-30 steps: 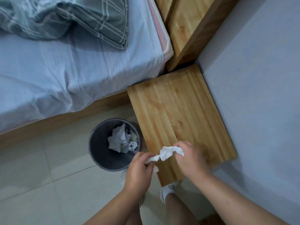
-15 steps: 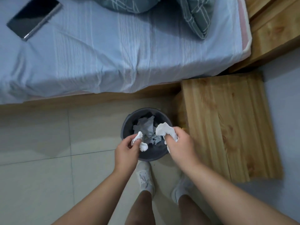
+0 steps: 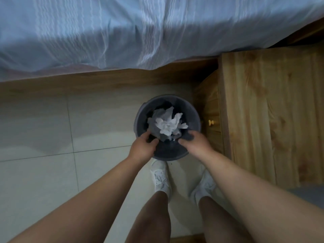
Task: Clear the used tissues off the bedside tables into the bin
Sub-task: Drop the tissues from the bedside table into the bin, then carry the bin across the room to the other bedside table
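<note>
Both hands – left at 7 o'clock of the bin, right at 5 – hang loose and empty; tissues lie inside. Best withdraw straight up, without catching the rim.

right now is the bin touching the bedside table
Cannot tell. In the head view the bin rim overlaps the bedside table side from above, hiding any gap.

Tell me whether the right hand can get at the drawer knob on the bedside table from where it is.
Probably yes. The right hand is empty over the bin's near rim, and the knob faces it from the bedside table's front, with only open air between them.
</note>
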Demonstrator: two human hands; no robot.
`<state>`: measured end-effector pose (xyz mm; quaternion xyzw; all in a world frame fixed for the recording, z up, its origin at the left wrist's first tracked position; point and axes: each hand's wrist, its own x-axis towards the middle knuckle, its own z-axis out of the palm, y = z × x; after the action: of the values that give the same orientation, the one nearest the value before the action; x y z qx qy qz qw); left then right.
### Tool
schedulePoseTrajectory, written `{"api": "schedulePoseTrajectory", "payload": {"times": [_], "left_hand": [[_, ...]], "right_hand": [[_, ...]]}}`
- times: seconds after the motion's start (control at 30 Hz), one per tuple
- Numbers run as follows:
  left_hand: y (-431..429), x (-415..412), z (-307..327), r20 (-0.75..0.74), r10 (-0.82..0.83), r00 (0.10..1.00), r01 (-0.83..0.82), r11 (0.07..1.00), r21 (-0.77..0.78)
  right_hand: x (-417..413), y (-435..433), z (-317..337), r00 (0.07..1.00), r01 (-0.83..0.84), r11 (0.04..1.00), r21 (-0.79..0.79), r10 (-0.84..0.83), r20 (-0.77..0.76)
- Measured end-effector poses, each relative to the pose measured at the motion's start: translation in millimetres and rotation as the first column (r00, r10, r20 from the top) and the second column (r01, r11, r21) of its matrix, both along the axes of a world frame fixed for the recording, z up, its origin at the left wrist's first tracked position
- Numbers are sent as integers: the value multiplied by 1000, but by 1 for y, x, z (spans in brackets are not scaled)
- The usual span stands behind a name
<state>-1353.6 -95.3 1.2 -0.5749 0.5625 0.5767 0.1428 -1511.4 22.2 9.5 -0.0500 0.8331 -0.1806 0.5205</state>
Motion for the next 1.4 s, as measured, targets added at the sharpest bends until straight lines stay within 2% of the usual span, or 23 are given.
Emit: {"api": "schedulePoseTrajectory", "payload": {"times": [0.1, 0.33, 0.5, 0.67, 0.8, 0.93, 1.03, 1.2, 1.4], "left_hand": [[7, 15, 10, 26, 28, 999, -29, 1000, 5], [11, 40, 36, 18, 173, 985, -170, 980, -101], [2, 42, 16, 70, 117, 991, -100, 971, -217], [-16, 38, -33, 101, 77, 992, -45, 956, -289], [-33, 30, -65, 56, 60, 997, -47, 977, -207], [-39, 26, -79, -42, 138, 990, -140, 989, -51], [-42, 29, -80, -53, 192, 980, -190, 981, 48], [-37, 58, -35, -51, 338, 940, -332, 937, 107], [0, 103, 121, -80, 526, 846, -516, 848, 121]], "right_hand": [[1, 28, 10, 1000, -15, 999, 36, 16, -25], [-6, 62, 35, 984, 119, 992, 30, -114, -134], [-9, 55, 14, 969, 194, 981, -4, -192, -155], [-8, 34, -30, 908, 414, 910, 21, -411, -75], [-11, 31, -71, 898, 436, 900, 28, -432, -86], [-11, 25, -97, 909, 405, 914, 23, -400, -119], [-10, 26, -102, 924, 358, 934, 12, -353, -146], [-11, 21, -49, 947, 281, 957, -76, -289, -143], [-7, 19, 114, 974, -11, 989, -150, -24, -227]]}}
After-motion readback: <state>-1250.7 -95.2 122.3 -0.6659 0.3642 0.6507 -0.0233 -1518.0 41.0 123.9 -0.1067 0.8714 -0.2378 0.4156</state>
